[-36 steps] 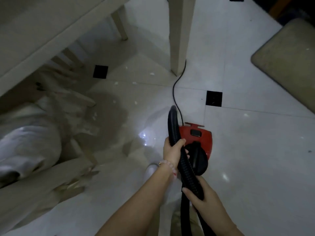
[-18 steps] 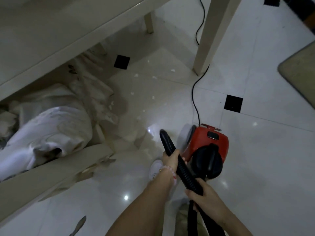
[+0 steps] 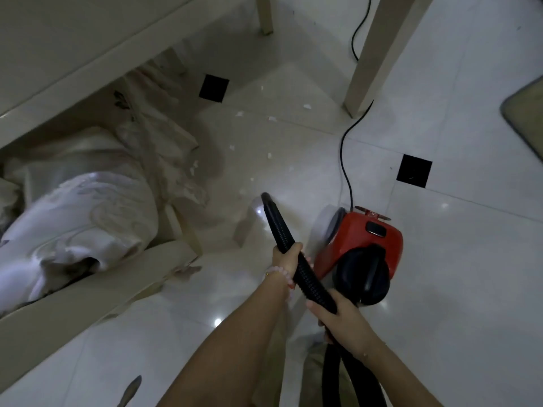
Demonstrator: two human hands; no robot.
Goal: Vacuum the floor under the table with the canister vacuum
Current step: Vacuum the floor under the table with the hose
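Note:
A red canister vacuum point(image 3: 370, 239) with a black front stands on the white tiled floor. Its black ribbed hose point(image 3: 282, 233) runs up and left, its open end just above the floor. My left hand point(image 3: 286, 257) grips the hose near the nozzle end. My right hand point(image 3: 338, 315) grips it lower down, in front of the canister. Several small white scraps point(image 3: 271, 118) lie on the floor under the cream table point(image 3: 88, 54), beyond the hose end.
A table leg point(image 3: 379, 54) stands at the upper right with the black power cord point(image 3: 343, 160) curling past its foot. A chair draped in white cloth point(image 3: 79, 212) sits at the left under the table. A beige mat point(image 3: 526, 116) lies at the right edge.
The view has swung so the vacuum sits further right. The hose end has moved left and down, away from the canister and closer to the scraps. Both hands keep their grip.

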